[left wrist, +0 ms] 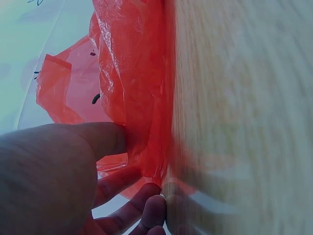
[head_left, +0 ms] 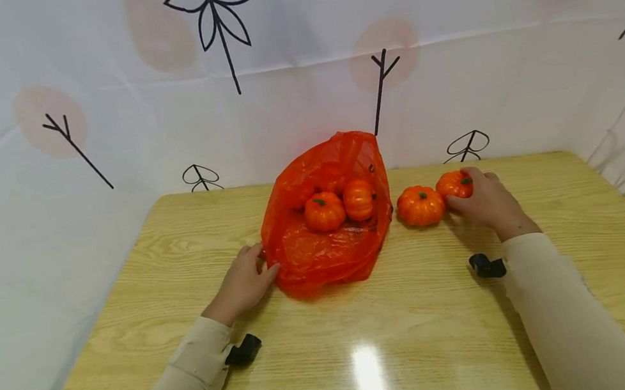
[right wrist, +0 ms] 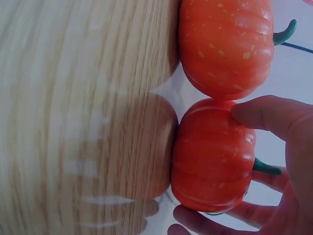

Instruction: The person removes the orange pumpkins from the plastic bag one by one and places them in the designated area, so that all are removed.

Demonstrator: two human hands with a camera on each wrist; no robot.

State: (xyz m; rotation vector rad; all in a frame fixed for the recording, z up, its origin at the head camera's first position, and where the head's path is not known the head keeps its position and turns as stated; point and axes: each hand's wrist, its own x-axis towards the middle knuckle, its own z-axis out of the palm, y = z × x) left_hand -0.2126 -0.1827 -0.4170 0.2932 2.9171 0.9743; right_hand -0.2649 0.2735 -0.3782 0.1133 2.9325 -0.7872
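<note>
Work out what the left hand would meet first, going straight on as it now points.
First, the red bag, whose edge the left hand touches. After that, the pumpkins inside might follow, though depth along that line is unclear.

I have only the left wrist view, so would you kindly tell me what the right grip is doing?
Observer: The right grip holds a glossy, ribbed orange pumpkin.
Operator: Thank you; does the thin red plastic bag contain anything?
Observer: Yes, at least two rounded orange pumpkins sit inside it.
Operator: Is anything between the bag and the held pumpkin?
Observer: Yes, another squat orange pumpkin stands there on the pale wood-grain table.
</note>
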